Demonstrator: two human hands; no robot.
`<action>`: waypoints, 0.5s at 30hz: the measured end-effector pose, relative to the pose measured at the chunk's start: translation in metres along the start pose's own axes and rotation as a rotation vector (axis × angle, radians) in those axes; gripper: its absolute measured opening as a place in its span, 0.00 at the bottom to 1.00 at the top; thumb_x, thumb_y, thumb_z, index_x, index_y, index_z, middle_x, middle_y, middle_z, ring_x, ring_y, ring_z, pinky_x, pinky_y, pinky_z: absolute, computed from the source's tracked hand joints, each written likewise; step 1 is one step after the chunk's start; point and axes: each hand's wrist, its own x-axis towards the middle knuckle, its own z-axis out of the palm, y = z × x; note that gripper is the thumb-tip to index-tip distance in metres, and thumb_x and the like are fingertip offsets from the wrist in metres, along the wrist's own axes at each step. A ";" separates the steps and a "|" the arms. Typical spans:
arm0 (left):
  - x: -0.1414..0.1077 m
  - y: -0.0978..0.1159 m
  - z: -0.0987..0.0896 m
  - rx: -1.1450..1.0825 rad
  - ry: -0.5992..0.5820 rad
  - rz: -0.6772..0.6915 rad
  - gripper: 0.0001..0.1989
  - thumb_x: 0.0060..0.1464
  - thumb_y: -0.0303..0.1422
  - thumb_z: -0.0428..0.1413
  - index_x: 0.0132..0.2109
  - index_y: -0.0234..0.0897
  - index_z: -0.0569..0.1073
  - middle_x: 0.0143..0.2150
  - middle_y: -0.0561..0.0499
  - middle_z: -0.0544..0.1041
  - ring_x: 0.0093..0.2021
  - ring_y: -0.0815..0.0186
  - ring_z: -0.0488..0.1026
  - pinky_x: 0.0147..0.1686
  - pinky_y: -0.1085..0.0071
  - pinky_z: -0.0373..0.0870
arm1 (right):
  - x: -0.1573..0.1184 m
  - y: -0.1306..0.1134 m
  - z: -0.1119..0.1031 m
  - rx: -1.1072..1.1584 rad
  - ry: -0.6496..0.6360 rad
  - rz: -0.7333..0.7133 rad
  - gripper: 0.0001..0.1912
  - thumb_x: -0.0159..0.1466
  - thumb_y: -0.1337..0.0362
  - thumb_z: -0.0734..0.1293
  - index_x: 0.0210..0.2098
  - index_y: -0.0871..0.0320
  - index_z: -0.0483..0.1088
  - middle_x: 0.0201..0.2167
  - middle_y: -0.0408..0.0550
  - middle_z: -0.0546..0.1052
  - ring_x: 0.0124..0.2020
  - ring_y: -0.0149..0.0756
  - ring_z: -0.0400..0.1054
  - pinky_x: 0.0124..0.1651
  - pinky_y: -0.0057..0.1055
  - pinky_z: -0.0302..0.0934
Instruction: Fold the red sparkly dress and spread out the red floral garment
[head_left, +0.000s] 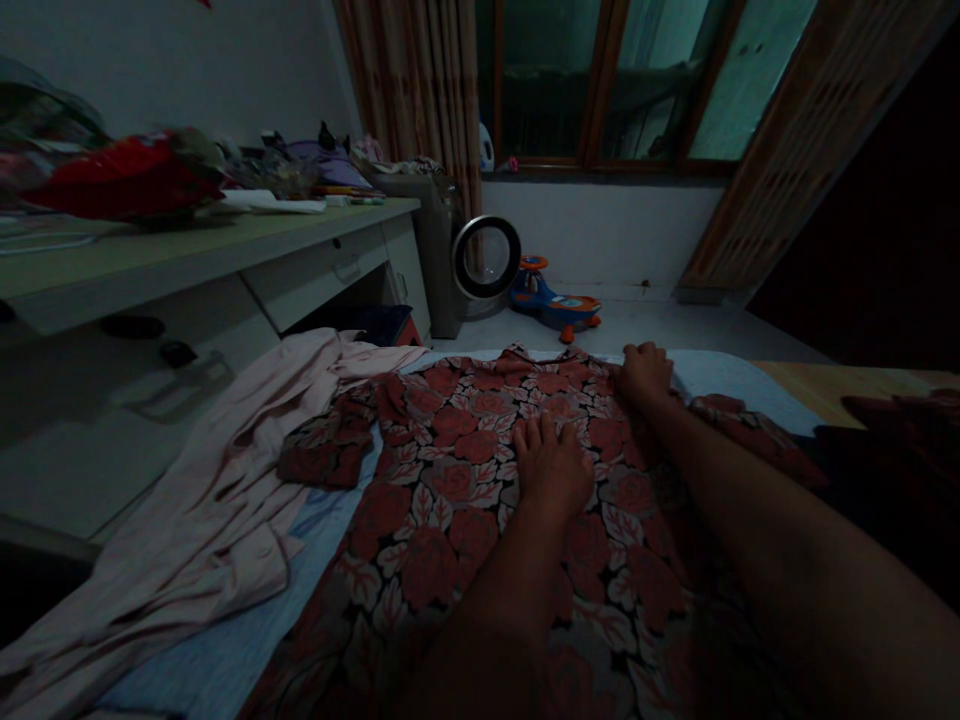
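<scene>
A floral garment [457, 480], a dress or a top with dark red roses and grey leaves, lies spread out with its neckline at the far end. My left hand [553, 468] rests flat on its upper middle, fingers spread. At the far right shoulder of the garment, my right hand [646, 372] has its fingers curled down on the cloth. One sleeve [330, 445] lies out to the left, and the other sleeve [757, 430] is partly behind my right forearm. The lower part of the garment is in deep shadow.
Under the garment is a light blue sheet [720, 375]. A pale pink shirt [225, 500] lies crumpled at left. Beyond stand a cluttered desk [247, 240], a washing machine with its round door [486, 257] open, and a blue and orange ride-on toy [555, 300]. Dark cloth lies at right.
</scene>
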 end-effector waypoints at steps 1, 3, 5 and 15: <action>0.000 0.000 0.000 -0.001 0.004 0.004 0.26 0.60 0.45 0.52 0.62 0.41 0.66 0.70 0.41 0.59 0.69 0.48 0.53 0.67 0.45 0.44 | -0.007 -0.008 -0.003 -0.006 0.022 -0.048 0.22 0.67 0.56 0.62 0.54 0.62 0.71 0.54 0.65 0.69 0.56 0.54 0.62 0.54 0.43 0.57; 0.001 0.000 0.000 -0.002 0.019 0.012 0.27 0.59 0.44 0.53 0.63 0.41 0.65 0.70 0.41 0.58 0.69 0.48 0.53 0.67 0.46 0.45 | -0.019 -0.022 -0.007 0.005 -0.040 -0.157 0.19 0.69 0.58 0.58 0.52 0.61 0.71 0.53 0.64 0.70 0.54 0.52 0.63 0.53 0.41 0.58; 0.002 0.000 -0.001 -0.002 0.037 0.022 0.27 0.59 0.44 0.54 0.63 0.41 0.65 0.71 0.42 0.58 0.69 0.48 0.53 0.67 0.46 0.46 | -0.029 -0.033 -0.005 0.024 -0.120 -0.244 0.20 0.70 0.56 0.56 0.51 0.60 0.72 0.52 0.63 0.71 0.54 0.51 0.64 0.55 0.43 0.57; 0.000 -0.002 0.000 0.005 0.034 0.048 0.25 0.60 0.48 0.53 0.59 0.41 0.69 0.70 0.43 0.60 0.68 0.48 0.54 0.67 0.45 0.48 | -0.031 -0.029 0.017 0.083 -0.291 -0.265 0.27 0.70 0.46 0.51 0.57 0.53 0.65 0.63 0.56 0.65 0.64 0.53 0.56 0.61 0.58 0.50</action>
